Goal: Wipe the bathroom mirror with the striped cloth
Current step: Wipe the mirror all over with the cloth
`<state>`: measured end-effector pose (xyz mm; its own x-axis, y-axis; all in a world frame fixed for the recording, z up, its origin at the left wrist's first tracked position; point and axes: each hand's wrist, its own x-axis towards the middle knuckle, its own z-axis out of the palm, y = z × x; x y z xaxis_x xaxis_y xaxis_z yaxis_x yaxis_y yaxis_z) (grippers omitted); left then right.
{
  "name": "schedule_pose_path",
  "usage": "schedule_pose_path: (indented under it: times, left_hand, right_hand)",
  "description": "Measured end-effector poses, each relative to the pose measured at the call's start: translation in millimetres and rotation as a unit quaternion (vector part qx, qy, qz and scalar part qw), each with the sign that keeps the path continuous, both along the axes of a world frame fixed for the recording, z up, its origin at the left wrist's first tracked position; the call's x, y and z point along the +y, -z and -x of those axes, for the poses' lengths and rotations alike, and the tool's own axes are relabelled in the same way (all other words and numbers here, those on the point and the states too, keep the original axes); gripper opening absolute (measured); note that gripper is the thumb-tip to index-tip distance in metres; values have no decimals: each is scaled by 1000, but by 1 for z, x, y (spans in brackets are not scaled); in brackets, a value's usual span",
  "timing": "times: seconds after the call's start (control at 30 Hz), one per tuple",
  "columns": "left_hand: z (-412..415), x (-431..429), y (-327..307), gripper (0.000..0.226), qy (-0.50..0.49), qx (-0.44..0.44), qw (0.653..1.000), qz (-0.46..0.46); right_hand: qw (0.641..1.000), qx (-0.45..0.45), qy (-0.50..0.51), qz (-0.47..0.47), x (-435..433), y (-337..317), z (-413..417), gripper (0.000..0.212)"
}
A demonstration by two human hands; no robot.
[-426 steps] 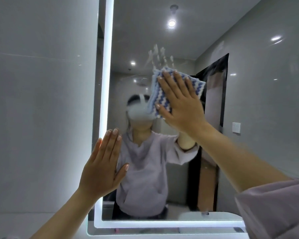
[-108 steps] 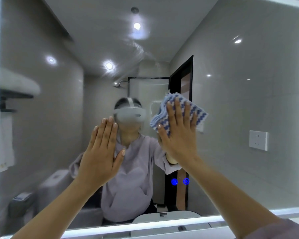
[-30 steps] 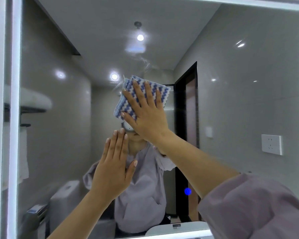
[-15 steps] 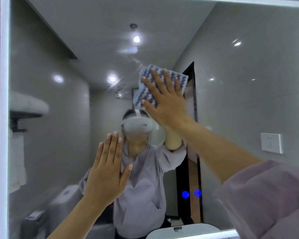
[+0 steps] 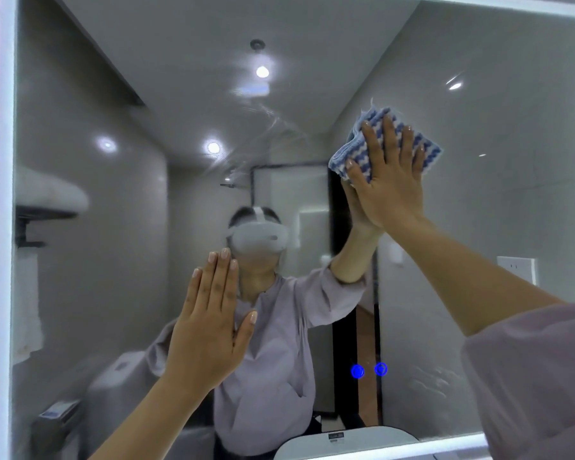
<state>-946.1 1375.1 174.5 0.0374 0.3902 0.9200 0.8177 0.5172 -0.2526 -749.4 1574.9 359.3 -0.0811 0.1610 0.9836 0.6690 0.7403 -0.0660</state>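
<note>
The bathroom mirror [image 5: 498, 200] fills almost the whole view, framed by a lit white strip. My right hand [image 5: 390, 180] presses the folded blue-and-white striped cloth [image 5: 362, 154] flat against the glass in the upper right, fingers straight and spread over it. Lower and left of centre, my left hand [image 5: 211, 327] lies flat against the mirror with its fingers together, holding nothing. Faint wipe streaks show on the glass up and left of the cloth.
Two blue touch buttons [image 5: 368, 370] glow on the mirror's lower middle. The lit frame runs down the left edge [image 5: 4, 227] and along the bottom right [image 5: 445, 441]. The reflection shows a person, a towel shelf, a toilet and a dark doorway.
My right hand has slid the cloth to the right across the upper glass over the last second. My left hand has stayed flat in about the same place.
</note>
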Motion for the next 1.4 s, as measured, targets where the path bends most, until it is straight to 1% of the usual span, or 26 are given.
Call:
schedule_pose_path:
  times: [0.23,0.37,0.47,0.57,0.63,0.77,0.87,1.03,1.27,1.4]
  left_hand:
    - [-2,-1,-1,74,16,2,1000,-8]
    - [-1,-1,-1,74,24,-3,1000,-7]
    - [-2,-1,-1,73,28,0,1000,-9]
    - [-1,0,-1,73,27,1,1000,-10]
    - [0,-1,-1,73,25,2,1000,-10]
    - [-1,0,-1,73,24,1,1000,-13]
    - [0,0,-1,73,22,3,1000,-15]
    - [0,0,-2,73,17,4,1000,-15]
    - [-1,-1,-2,74,4,0,1000,-8]
    - [1,-1,-1,74,-6,0,1000,1]
  right_hand:
    - [999,21,-20,22,-16,2,14,72]
    - [999,-35,-29,-4,-37,2,30,74]
    - [996,-67,-39,-36,-60,6,52,71]
    - [991,-111,-41,-61,-82,10,78,71]
    - [987,-137,-25,-77,-96,9,92,73]
    - [976,-189,-31,-106,-124,-3,114,69]
    - [969,-213,-36,-123,-137,-13,122,68]
    - [956,-238,-33,-169,-129,-21,118,68]
    - [957,-222,-35,-184,-124,-23,118,63]
    - [969,-190,-22,-154,-110,-36,110,64]
